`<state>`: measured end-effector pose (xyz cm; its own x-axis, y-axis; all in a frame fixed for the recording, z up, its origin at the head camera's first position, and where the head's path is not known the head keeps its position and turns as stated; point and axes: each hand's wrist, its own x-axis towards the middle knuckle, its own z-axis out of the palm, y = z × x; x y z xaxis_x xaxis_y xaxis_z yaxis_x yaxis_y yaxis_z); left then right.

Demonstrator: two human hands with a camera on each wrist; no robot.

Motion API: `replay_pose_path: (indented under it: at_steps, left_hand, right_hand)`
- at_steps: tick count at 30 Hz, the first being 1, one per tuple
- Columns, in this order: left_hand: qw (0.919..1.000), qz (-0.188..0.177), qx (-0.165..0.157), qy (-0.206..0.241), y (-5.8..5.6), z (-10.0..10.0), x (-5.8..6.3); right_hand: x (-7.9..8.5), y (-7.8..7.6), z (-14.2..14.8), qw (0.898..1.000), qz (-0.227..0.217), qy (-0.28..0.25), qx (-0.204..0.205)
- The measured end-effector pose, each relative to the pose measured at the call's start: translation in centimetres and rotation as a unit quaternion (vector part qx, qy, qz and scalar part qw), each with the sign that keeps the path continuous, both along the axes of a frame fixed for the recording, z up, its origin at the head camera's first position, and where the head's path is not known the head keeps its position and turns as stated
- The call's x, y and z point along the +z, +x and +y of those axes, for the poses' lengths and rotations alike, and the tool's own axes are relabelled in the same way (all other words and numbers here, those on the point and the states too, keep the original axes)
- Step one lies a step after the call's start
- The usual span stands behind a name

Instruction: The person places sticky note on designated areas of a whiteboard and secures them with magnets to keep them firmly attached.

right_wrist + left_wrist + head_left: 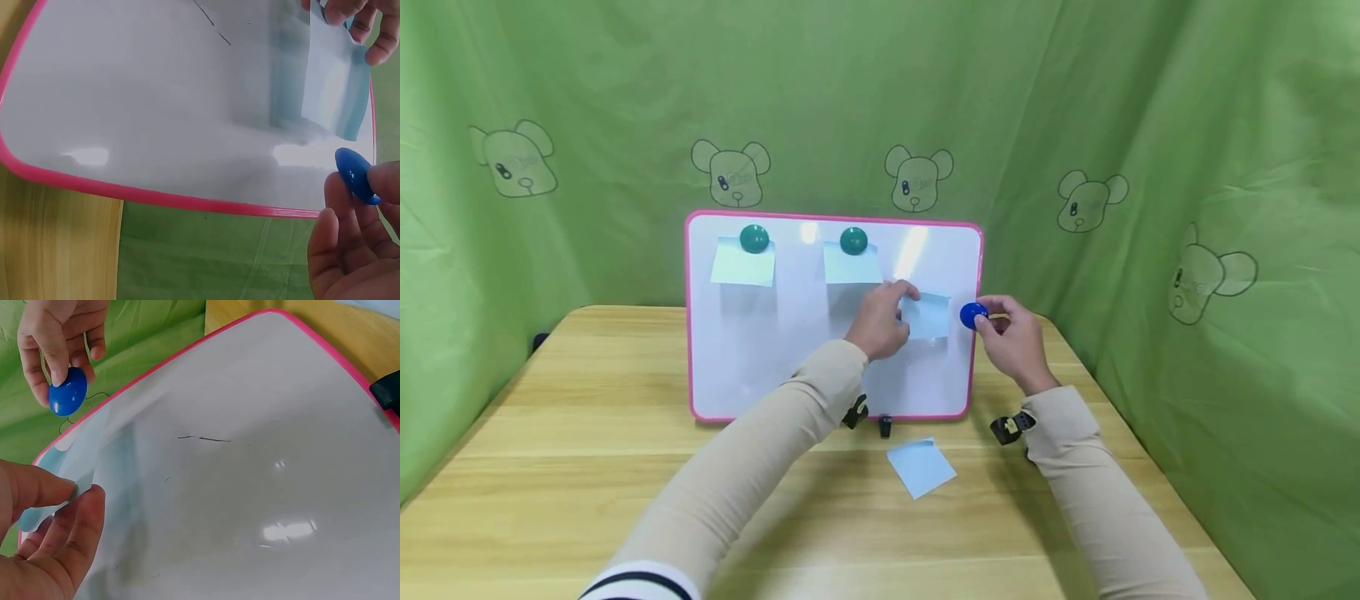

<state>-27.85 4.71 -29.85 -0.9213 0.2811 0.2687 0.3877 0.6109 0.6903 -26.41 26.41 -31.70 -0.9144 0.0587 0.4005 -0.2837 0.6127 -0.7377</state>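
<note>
My left hand (882, 321) pinches the left edge of a light blue sticky note (927, 317) in front of the whiteboard (790, 350). In the left wrist view the thumb and fingers grip the paper (84, 456) between them. At the board's right edge, my right hand (1017, 340) holds a round blue magnet (973, 315) between thumb and fingers. The right wrist view shows that magnet (355, 176) tilted, apart from the note (331, 81). Two more notes hang on the board, a pale one (742, 265) and a light blue one (852, 267).
Green round magnets sit at the tops of the hanging notes, one at left (755, 238), one in the middle (853, 241). Another blue note (922, 467) lies on the wooden table (587, 467) before the board. A black clip (885, 426) is at the board's lower edge. Green curtains (820, 100) surround the table.
</note>
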Motion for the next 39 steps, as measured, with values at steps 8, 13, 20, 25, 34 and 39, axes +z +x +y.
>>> replay_pose_path:
  at_steps: [8, 13, 20, 25, 34, 39]
  left_hand:
    - [0.9997, -0.003, 0.017, 0.016, 0.2, 0.7, 0.4]
    - [0.9997, 0.004, 0.02, 0.012, 0.3, 1.5, 0.5]
    - [0.9995, -0.005, 0.022, 0.022, 0.2, 2.5, 1.0]
    - [0.9986, 0.013, 0.031, 0.041, 0.0, 3.1, 0.9]
    - [0.9955, 0.041, 0.058, 0.062, -0.5, 3.8, 1.0]
    - [0.9946, 0.036, 0.062, 0.075, -0.8, 4.0, 1.2]
  right_hand:
    - [0.4, -0.3, -0.6, 1.0, 0.026, 0.0, 0.002]
    - [0.7, -0.2, -0.9, 0.999, 0.04, -0.009, 0.002]
    - [1.1, -0.5, -1.1, 0.999, 0.037, -0.015, 0.001]
    - [1.1, -0.9, -1.2, 0.999, 0.048, -0.019, -0.002]
    - [1.7, -1.5, -1.8, 0.998, 0.043, -0.043, -0.016]
    - [1.9, -1.7, -2.0, 0.997, 0.047, -0.062, -0.021]
